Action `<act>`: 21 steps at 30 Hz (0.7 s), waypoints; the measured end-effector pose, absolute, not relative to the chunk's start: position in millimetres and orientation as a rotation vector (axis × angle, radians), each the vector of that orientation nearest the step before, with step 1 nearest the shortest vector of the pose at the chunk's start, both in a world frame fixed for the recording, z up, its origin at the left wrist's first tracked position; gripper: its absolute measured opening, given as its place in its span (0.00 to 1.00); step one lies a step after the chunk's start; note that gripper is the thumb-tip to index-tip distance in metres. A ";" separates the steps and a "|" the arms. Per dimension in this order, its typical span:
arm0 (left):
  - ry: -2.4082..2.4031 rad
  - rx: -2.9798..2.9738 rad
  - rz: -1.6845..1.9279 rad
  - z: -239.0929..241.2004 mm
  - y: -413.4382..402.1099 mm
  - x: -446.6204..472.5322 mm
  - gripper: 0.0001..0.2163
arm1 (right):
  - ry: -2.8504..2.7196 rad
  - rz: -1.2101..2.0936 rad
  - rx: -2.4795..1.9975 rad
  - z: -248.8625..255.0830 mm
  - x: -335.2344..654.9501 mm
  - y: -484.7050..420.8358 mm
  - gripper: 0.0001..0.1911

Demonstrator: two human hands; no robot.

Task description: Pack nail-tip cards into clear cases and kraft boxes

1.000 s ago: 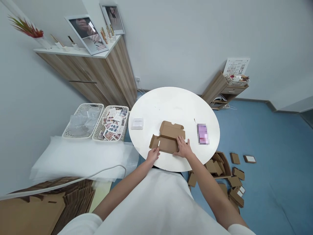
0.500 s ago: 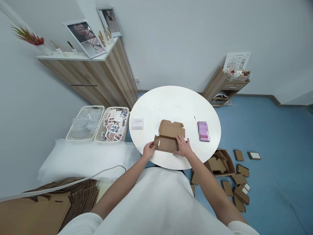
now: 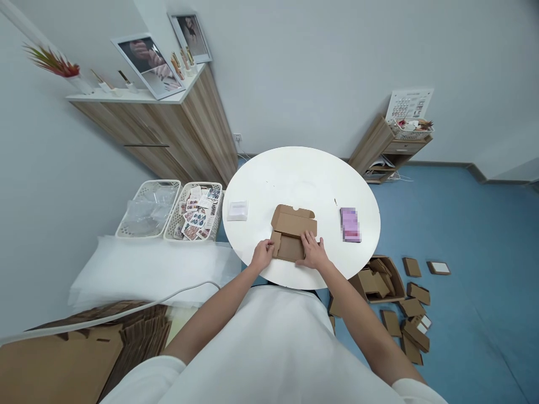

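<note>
A brown cardboard box blank (image 3: 292,226) lies partly folded near the front of the round white table (image 3: 303,174). My left hand (image 3: 263,255) grips its left side flap, which stands turned up and inward. On the box's right part my right hand (image 3: 312,252) presses down with fingers spread flat. The lid panel lies open toward the far side.
A purple phone (image 3: 350,224) lies right of the box, a small clear packet (image 3: 237,210) to the left. Two white baskets (image 3: 168,210) stand on a low surface at left. Flat cardboard blanks (image 3: 126,342) are stacked near left. Folded boxes (image 3: 404,303) litter the blue floor at right.
My left hand has moved right and folded the box's left flap up and inward. My right hand has stayed pressed on the box.
</note>
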State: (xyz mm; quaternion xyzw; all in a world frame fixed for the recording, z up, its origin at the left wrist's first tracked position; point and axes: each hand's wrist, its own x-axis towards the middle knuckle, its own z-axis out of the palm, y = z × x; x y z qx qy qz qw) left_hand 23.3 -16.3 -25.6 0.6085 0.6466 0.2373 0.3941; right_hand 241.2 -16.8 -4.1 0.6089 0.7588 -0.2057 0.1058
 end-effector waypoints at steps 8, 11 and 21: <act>1.770 1.528 0.265 -19.5 5.2 20.7 0.13 | 2.246 -0.596 1.748 -1.5 238.8 -22.7 0.59; 1.754 1.612 0.178 -18.0 8.8 20.5 0.10 | 2.259 -0.586 1.726 -0.6 239.1 -23.0 0.63; 1.808 1.687 -0.001 -21.2 6.3 22.8 0.12 | 2.263 -0.523 1.662 1.0 234.6 -23.0 0.66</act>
